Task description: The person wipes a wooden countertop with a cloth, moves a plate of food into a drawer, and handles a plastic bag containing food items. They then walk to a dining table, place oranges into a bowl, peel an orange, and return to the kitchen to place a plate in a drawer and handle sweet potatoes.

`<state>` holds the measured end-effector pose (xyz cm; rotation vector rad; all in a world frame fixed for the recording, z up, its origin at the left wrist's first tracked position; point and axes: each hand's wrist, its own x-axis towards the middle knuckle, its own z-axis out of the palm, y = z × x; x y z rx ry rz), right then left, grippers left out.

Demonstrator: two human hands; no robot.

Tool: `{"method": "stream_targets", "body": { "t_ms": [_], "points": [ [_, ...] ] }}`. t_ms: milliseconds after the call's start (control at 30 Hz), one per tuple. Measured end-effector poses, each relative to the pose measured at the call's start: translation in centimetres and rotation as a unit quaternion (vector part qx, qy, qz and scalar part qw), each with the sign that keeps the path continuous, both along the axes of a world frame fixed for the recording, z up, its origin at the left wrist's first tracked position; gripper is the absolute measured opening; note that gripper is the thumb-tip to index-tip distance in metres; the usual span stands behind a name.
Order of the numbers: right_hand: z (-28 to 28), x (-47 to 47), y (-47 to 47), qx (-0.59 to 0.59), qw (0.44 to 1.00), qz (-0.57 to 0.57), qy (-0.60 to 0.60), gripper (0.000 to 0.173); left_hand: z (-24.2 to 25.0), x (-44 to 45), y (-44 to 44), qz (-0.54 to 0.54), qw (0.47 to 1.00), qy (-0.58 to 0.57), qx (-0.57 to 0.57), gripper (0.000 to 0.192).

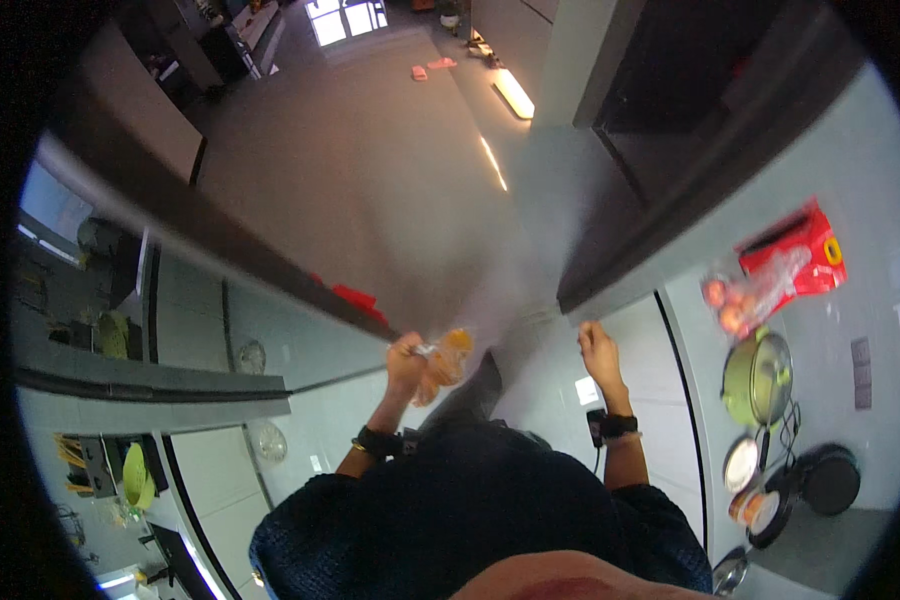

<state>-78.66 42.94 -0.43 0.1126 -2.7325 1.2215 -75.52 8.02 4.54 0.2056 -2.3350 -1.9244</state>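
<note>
My left hand (406, 367) grips the neck of a clear plastic bag (450, 358) with orange and yellow items inside, too blurred to name. It is close to the end of a dark door frame (285, 281) that runs in from the upper left. My right hand (600, 354) is raised on the other side of the doorway, its fingers curled in with nothing visible in them. Just above it is the lower end of the dark right-hand door jamb (607, 289). A dark band circles each wrist.
On the right, a counter holds a red bag (810, 259) with round reddish produce, a green pot (754, 379) with glass lid, a black pan (831, 480) and a tub (754, 510). Pink slippers (441, 64) lie on the floor (345, 165) beyond the doorway.
</note>
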Motion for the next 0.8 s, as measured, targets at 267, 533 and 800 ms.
{"method": "stream_targets", "body": {
  "t_ms": [267,533,800],
  "points": [
    [0.0,-10.2,3.4,-0.051,0.975,-0.078,-0.201,0.014,2.7,-16.4,-1.4,0.047,0.983,0.132,-0.12,0.021],
    [-4.0,-34.6,2.3,0.039,0.978,0.071,-0.191,0.015,-0.8,-26.7,-8.1,0.199,0.96,0.03,-0.194,0.014],
    [3.9,-69.4,-16.7,0.062,0.973,0.214,0.062,0.017,4.6,-34.8,-17.9,0.448,0.88,-0.054,-0.149,0.016]
  ]
}}
